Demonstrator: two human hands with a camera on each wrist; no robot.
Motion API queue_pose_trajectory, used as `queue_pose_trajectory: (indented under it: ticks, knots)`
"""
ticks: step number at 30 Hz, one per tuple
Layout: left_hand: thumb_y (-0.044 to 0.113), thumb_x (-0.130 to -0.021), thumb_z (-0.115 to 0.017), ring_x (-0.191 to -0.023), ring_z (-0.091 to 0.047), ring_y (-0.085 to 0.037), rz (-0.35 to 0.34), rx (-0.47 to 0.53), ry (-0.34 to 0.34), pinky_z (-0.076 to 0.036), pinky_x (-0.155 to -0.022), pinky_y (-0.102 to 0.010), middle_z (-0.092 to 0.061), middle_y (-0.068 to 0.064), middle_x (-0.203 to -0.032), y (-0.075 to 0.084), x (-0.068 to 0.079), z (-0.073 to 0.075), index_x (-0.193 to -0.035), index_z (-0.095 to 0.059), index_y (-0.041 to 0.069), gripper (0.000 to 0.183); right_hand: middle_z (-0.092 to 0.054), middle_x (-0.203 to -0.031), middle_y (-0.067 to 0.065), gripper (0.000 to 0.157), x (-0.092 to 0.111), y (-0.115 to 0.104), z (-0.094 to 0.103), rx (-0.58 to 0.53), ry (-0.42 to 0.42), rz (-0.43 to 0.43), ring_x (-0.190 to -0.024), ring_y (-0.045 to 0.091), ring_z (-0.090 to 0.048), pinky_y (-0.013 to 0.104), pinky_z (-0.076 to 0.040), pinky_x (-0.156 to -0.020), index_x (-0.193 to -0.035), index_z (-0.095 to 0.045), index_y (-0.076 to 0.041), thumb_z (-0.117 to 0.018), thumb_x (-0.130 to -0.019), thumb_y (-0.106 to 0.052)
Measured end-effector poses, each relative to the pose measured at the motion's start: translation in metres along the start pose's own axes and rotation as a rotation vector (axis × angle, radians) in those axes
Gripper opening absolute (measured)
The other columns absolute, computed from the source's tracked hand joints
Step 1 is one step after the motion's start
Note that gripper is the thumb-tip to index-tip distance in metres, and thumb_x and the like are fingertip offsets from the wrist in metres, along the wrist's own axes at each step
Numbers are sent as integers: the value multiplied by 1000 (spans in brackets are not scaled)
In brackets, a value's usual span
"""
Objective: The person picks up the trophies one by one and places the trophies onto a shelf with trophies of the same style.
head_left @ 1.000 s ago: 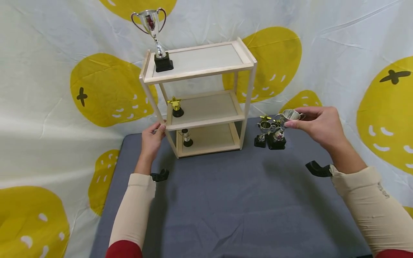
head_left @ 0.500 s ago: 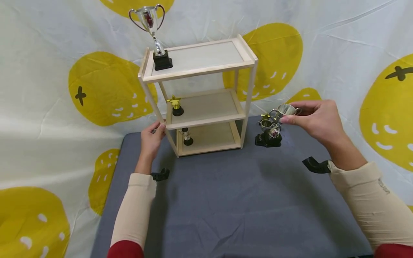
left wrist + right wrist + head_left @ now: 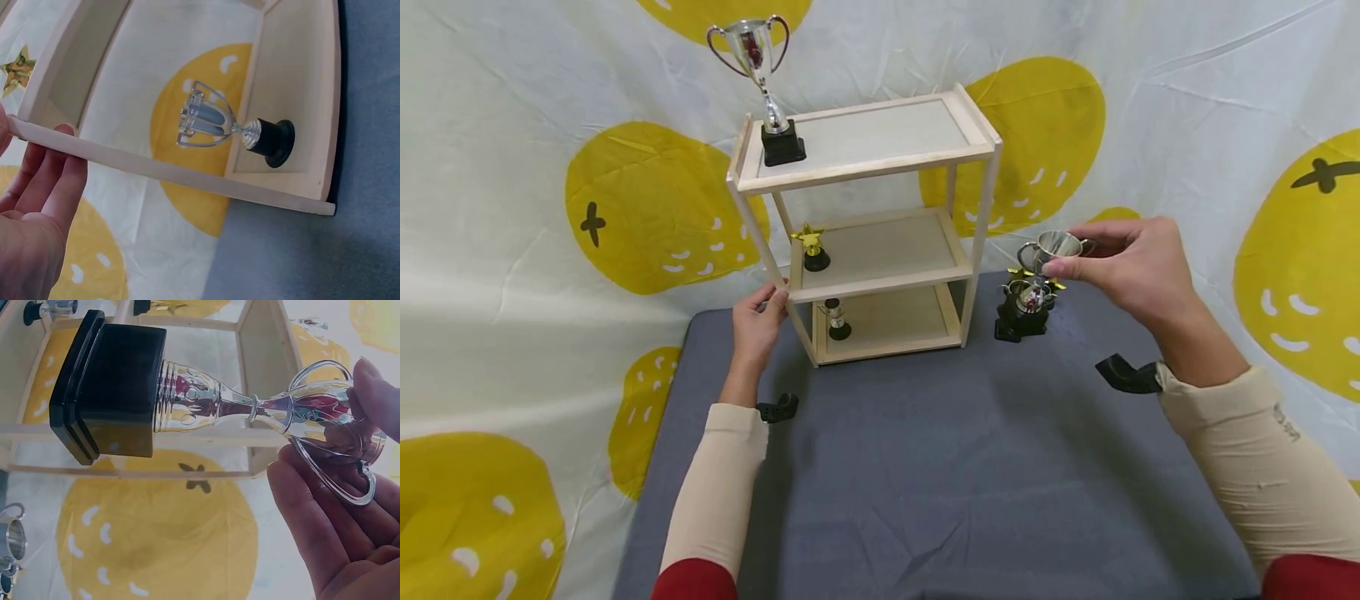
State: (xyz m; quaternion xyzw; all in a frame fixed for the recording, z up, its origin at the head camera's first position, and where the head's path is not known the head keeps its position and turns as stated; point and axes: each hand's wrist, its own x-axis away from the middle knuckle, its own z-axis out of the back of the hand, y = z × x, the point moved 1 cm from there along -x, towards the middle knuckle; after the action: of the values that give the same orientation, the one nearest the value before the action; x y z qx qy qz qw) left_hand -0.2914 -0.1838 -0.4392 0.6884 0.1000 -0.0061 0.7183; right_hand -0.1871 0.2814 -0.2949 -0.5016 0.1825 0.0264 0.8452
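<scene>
Silver trophy (image 3: 200, 400): over the grey table (image 3: 880, 467), to the right of the three-tier wooden shelf (image 3: 880, 286); right hand (image 3: 1131, 262) grips the trophy's cup between thumb and fingers. From where I stand, left hand (image 3: 756, 329) grips the shelf's front left post. Tall two-handled trophy (image 3: 782, 143): upright, top tier, left end. Gold star trophy (image 3: 811, 243): middle tier, left. Small silver cup (image 3: 250, 132): bottom tier, left.

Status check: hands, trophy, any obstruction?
Left hand grips wooden rack post. Right hand holds silver two-handled trophy. Possible obstruction: other trophies, partly hidden behind it.
</scene>
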Motion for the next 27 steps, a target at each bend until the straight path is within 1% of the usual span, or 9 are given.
queue_pose_trajectory:
  ticks: [3,7,13,19,21,25,27]
  knots:
    - [11,-104,-63,-102,-68,-6,-9,-10,8,-60,-102,-32,-63,2,-107,0,1,0,-136,-66,-5,36,-75,-79,-25,40,-2,-5,0,-18,-4,3,-65,1,-69,15,-54,-55,-108,-83,-7,-96,-70,-3]
    - [11,-104,-63,-104,-68,-8,-18,-8,14,-60,-103,-34,-63,1,-108,1,2,0,-136,-67,-4,35,-75,-75,-24,40,-4,-12,-1,-24,-12,-8,-65,1,-70,15,-54,-55,-108,-84,-11,-97,-71,-5]
    - [13,-104,-64,-103,-68,-7,-19,-6,15,-60,-104,-39,-64,-2,-111,1,3,-2,-136,-67,-3,35,-76,-74,-21,39,-5,-22,-4,-57,-21,3,-66,1,-72,15,-56,-56,-106,-84,-12,-96,-71,-4]
    - [14,-104,-65,-102,-69,-7,-16,-13,24,-60,-104,-39,-65,-7,-114,-1,2,-3,-136,-67,-2,36,-76,-72,-18,38,-8,-32,-8,-70,-23,22,-64,3,-72,16,-56,-56,-105,-84,-10,-97,-70,-3]
    - [15,-104,-64,-105,-69,-10,-6,-19,27,-59,-104,-38,-65,-8,-114,-2,2,-2,-137,-67,-1,37,-76,-71,-17,36,-10,-36,-9,-82,-19,35,-63,3,-71,16,-56,-54,-102,-85,-10,-97,-69,-2]
    - [16,-105,-64,-115,-69,-21,4,-34,30,-59,-105,-37,-65,-11,-117,-2,1,-2,-138,-66,0,37,-76,-70,-16,34,-14,-44,-10,-89,-15,60,-61,3,-70,16,-55,-53,-99,-85,-11,-97,-68,-2]
    - [17,-105,-64,-117,-69,-24,6,-42,33,-59,-104,-36,-65,-14,-119,-1,1,-2,-138,-66,1,37,-76,-71,-16,34,-15,-48,-9,-93,-19,68,-61,3,-70,16,-55,-53,-98,-85,-10,-97,-68,-1]
